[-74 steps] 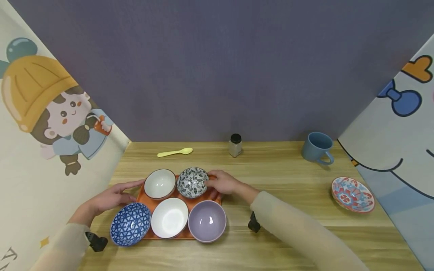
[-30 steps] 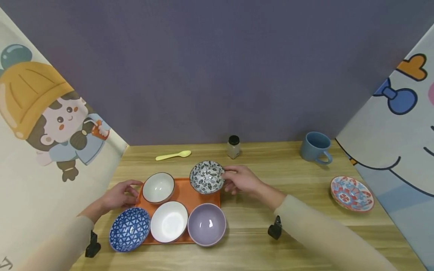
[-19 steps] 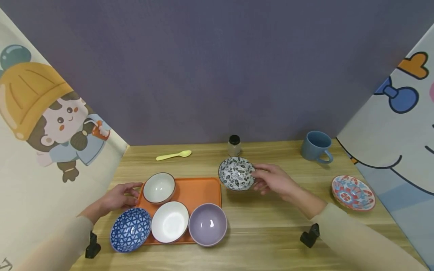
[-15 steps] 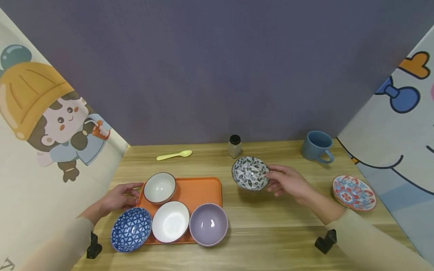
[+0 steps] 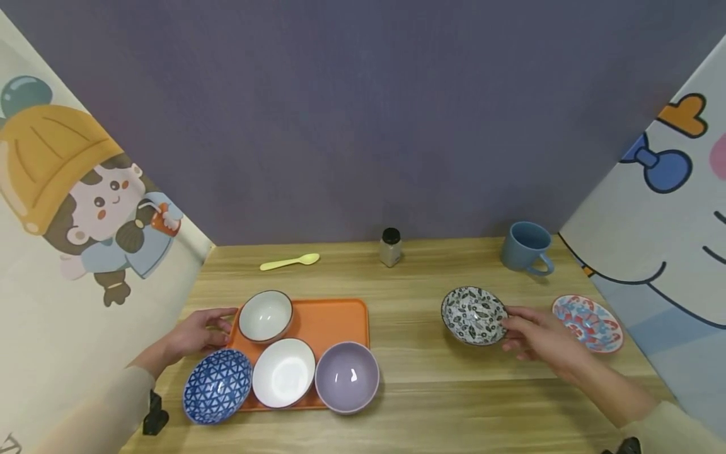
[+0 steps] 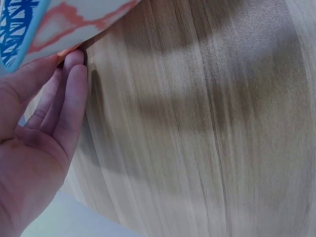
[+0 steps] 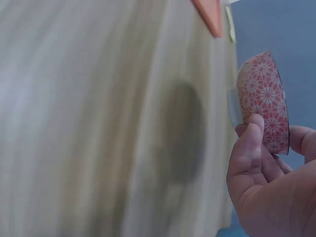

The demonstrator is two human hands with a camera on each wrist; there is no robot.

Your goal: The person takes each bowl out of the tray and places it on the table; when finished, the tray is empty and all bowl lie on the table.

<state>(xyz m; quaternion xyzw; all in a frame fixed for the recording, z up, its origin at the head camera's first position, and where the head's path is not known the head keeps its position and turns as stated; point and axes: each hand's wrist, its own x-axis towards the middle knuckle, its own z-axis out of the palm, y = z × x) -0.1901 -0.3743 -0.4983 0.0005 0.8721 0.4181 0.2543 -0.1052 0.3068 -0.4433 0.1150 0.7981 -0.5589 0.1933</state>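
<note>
Wood-grain table [image 5: 420, 403] under a dark wall [image 5: 363, 126].
Right hand [image 5: 535, 334] pinches the floral bowl [image 5: 472, 315] above it, partly hiding the patterned plate [image 5: 592, 321]; blue mug [image 5: 518, 252] beyond. Left hand [image 5: 195, 331] pinches the orange tray [image 5: 334, 321] at its edge, triangle-patterned bowl [image 5: 217, 386] just beside.

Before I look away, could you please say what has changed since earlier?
The right hand has lifted the floral bowl off the orange tray and carried it rightward, above the table, still gripped. The left hand stays at the tray's left edge; the other four bowls, spoon, jar, mug and dish stayed put.
</note>
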